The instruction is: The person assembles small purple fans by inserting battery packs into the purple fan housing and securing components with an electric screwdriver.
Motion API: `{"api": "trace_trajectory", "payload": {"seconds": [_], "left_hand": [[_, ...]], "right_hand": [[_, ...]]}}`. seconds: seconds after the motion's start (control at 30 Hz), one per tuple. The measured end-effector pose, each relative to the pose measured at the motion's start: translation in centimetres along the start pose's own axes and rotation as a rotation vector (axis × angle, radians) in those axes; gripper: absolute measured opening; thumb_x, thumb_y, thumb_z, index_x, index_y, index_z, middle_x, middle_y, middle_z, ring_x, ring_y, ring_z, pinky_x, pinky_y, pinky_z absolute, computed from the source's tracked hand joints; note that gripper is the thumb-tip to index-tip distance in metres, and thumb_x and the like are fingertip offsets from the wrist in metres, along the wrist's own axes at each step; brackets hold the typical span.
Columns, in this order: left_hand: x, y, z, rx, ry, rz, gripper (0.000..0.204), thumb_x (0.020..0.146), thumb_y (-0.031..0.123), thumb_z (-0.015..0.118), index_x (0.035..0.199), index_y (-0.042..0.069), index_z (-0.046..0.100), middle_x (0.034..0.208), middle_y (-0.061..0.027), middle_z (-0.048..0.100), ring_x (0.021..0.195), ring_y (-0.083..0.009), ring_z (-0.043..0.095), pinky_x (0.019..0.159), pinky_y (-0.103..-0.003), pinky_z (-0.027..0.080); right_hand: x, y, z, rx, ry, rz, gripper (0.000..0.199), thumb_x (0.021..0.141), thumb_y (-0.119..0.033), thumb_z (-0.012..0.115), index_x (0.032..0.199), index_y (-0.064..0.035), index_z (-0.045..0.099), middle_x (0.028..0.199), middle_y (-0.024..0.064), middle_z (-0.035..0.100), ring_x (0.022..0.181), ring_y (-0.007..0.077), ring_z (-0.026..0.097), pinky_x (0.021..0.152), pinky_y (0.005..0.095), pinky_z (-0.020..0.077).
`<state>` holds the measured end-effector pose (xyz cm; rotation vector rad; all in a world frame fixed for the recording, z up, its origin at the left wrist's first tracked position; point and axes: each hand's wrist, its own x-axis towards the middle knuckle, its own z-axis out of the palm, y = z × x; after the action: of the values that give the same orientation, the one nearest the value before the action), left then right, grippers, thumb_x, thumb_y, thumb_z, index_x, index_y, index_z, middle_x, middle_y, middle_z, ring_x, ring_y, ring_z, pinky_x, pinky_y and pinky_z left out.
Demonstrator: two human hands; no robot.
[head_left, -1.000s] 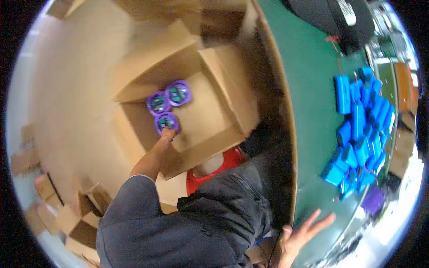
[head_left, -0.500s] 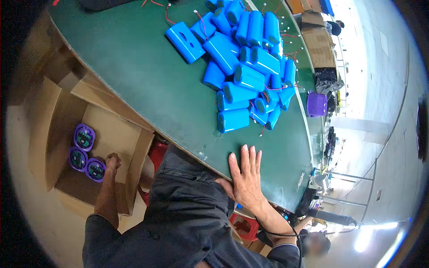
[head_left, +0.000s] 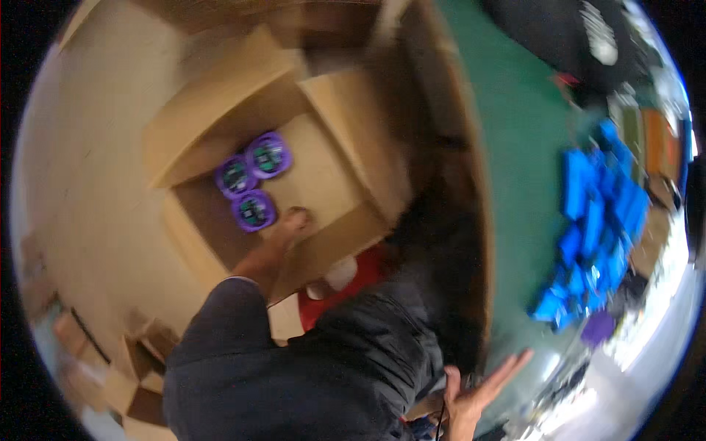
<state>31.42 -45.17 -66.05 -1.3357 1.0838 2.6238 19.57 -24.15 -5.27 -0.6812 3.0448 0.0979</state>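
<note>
**Head view: a hand in the carton, a hand on the green table**

Head camera, blurred by motion, shows us an open cardboard box [head_left: 331,184] on a pale tan floor [head_left: 95,191], its flaps folded outward. Three round purple discs with dark centres [head_left: 251,182] sit together in the box's corner at about ten o'clock from its middle, touching one another.

Our left hand [head_left: 293,220] reaches down into the box and rests on its bottom, just beside the lowest disc, at that disc's three o'clock. The fingers look loose and hold nothing that we can see, though blur keeps us from being sure whether they touch the disc.

Our right hand [head_left: 478,393] lies at the frame's five o'clock, fingers spread and open, at the near edge of a green table [head_left: 515,191]. It grasps nothing.

On the table, toward three o'clock, sits a heap of bright blue block-shaped packs [head_left: 599,228], with a small purple thing [head_left: 599,327] just below them. A dark object [head_left: 559,37] lies at the table's far end, near one o'clock.

A red stool [head_left: 346,283] shows between the box and our dark sleeve. Flattened cardboard scraps [head_left: 110,367] litter the floor at seven o'clock. The room beyond the table is bright and too smeared to read.
</note>
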Motion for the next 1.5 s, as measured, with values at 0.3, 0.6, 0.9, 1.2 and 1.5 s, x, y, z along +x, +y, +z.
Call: {"api": "trace_trajectory", "payload": {"seconds": [0.3, 0.6, 0.9, 1.2, 1.5], "left_hand": [[5.9, 10.5, -7.6, -0.332, 0.550, -0.305, 0.016, 0.086, 0.029, 0.053, 0.083, 0.014, 0.051, 0.065, -0.0023, 0.047, 0.052, -0.0186, 0.048, 0.045, -0.034, 0.043], [10.6, 7.7, -16.2, -0.694, 0.470, -0.130, 0.015, 0.089, 0.021, 0.053, 0.082, 0.008, 0.054, 0.062, -0.0045, 0.048, 0.055, -0.0197, 0.048, 0.052, -0.032, 0.044], [15.1, 11.0, -13.9, -0.586, 0.525, -0.202, 0.014, 0.093, 0.018, 0.047, 0.094, 0.008, 0.055, 0.085, -0.0073, 0.060, 0.080, -0.0181, 0.062, 0.069, -0.031, 0.056], [-1.8, 20.5, -3.1, -0.228, 0.186, -0.250, 0.024, 0.089, 0.027, 0.054, 0.099, 0.005, 0.055, 0.086, -0.0123, 0.063, 0.074, -0.0228, 0.063, 0.067, -0.034, 0.055], [-26.3, 36.0, 6.7, 0.115, 0.209, 0.324, 0.014, 0.083, 0.009, 0.059, 0.096, 0.008, 0.053, 0.075, -0.0070, 0.059, 0.067, -0.0190, 0.063, 0.057, -0.031, 0.055]], "right_hand": [[4.8, -3.0, 1.9, -0.225, 0.009, -0.221, 0.087, 0.074, -0.046, 0.067, 0.134, 0.0044, 0.029, 0.129, 0.0341, 0.035, 0.115, 0.0453, 0.041, 0.091, 0.0542, 0.0366], [1.4, -2.7, 1.0, -0.109, -0.301, -0.133, 0.115, 0.070, -0.053, 0.068, 0.138, 0.0061, -0.004, 0.135, 0.0442, 0.004, 0.126, 0.0586, 0.010, 0.099, 0.0659, 0.0135], [2.8, -3.5, 1.9, 0.047, -0.017, -0.216, 0.079, 0.071, -0.053, 0.065, 0.116, 0.0071, 0.040, 0.120, 0.0367, 0.034, 0.116, 0.0480, 0.037, 0.097, 0.0645, 0.0241], [4.4, -2.4, 1.0, 0.105, -0.103, -0.255, 0.078, 0.070, -0.051, 0.065, 0.120, 0.0043, 0.044, 0.130, 0.0286, 0.036, 0.123, 0.0476, 0.031, 0.099, 0.0628, 0.0197], [1.9, -1.5, 2.1, 0.210, 0.134, -0.340, 0.082, 0.071, -0.034, 0.069, 0.135, 0.0002, 0.031, 0.140, 0.0222, 0.028, 0.130, 0.0382, 0.026, 0.103, 0.0564, 0.0197]]}}
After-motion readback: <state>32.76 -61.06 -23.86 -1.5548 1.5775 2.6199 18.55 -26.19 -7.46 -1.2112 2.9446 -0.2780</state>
